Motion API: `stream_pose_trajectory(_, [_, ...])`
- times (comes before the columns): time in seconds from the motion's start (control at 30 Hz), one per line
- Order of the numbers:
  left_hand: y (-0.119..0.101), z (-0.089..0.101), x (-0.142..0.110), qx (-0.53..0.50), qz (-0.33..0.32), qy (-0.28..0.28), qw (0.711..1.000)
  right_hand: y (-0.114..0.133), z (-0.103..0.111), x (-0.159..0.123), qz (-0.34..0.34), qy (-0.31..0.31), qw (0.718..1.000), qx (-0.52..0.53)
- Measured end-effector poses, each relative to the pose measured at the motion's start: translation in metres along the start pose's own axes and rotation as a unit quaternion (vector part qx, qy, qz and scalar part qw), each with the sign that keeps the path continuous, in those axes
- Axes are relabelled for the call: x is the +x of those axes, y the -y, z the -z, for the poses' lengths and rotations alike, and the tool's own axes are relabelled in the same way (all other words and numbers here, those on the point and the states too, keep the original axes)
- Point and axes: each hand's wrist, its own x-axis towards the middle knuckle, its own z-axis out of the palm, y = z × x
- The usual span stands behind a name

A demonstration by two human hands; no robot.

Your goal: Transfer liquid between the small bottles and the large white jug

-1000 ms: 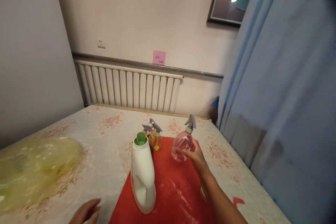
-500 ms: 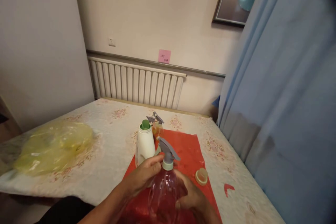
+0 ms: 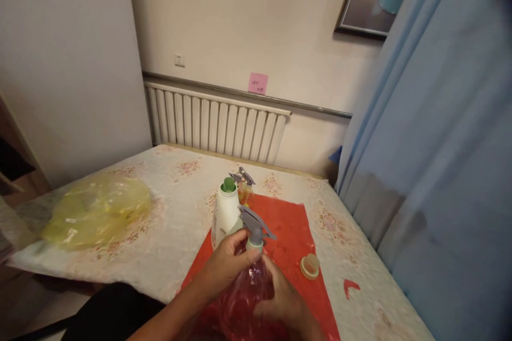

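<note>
A clear pinkish spray bottle (image 3: 242,306) with a grey trigger head (image 3: 253,225) and a pale green collar stands upright before me. My left hand (image 3: 222,264) is closed at the collar, thumb in front and fingertips behind. Lower down, my right hand (image 3: 286,306) wraps the bottle's right side. Just behind stands an open white bottle (image 3: 228,213) with a green inner mouth. Farther back, grey trigger heads top other spray bottles (image 3: 247,190), partly hidden. A translucent cap (image 3: 310,266) lies to the right on a red sheet (image 3: 284,216).
A flower-patterned cloth (image 3: 180,213) covers the table. On its left lies a crumpled yellow plastic bag (image 3: 100,213), and a red scrap (image 3: 351,289) lies at right. A blue curtain (image 3: 432,133) hangs along the right side; a radiator (image 3: 216,122) stands behind the table.
My left thumb and fingers have come up onto the spray bottle's collar. My right hand keeps its hold on the body. The view has shifted slightly left.
</note>
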Motion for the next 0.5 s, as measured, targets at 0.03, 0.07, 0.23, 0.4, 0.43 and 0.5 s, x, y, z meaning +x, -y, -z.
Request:
stream_pose_trajectory(0.03, [-0.003,-0.003,-0.001,0.044,-0.001,-0.037,0.998,-0.001,0.0,0.001,0.01,-0.02,0.999,-0.028])
stream_pose_trajectory(0.07, [-0.005,-0.005,-0.002,0.08,0.002,-0.066,0.995,-0.001,-0.001,0.003,0.019,-0.038,0.998,-0.052])
stream_pose_trajectory(0.23, [0.002,0.012,-0.007,0.089,-0.034,0.005,0.995,0.002,-0.002,0.007,0.026,-0.023,0.999,0.004])
stream_pose_trajectory(0.4, [0.022,0.044,-0.004,-0.179,-0.002,0.2,0.963,0.014,-0.01,0.005,-0.01,0.01,0.997,0.078])
stream_pose_trajectory(0.43, [0.024,0.046,-0.002,-0.234,0.002,0.185,0.955,0.016,-0.012,0.005,-0.015,0.015,0.995,0.093])
stream_pose_trajectory(0.5, [0.025,0.044,0.003,-0.294,0.002,0.144,0.945,0.017,-0.018,0.005,-0.027,0.022,0.992,0.123])
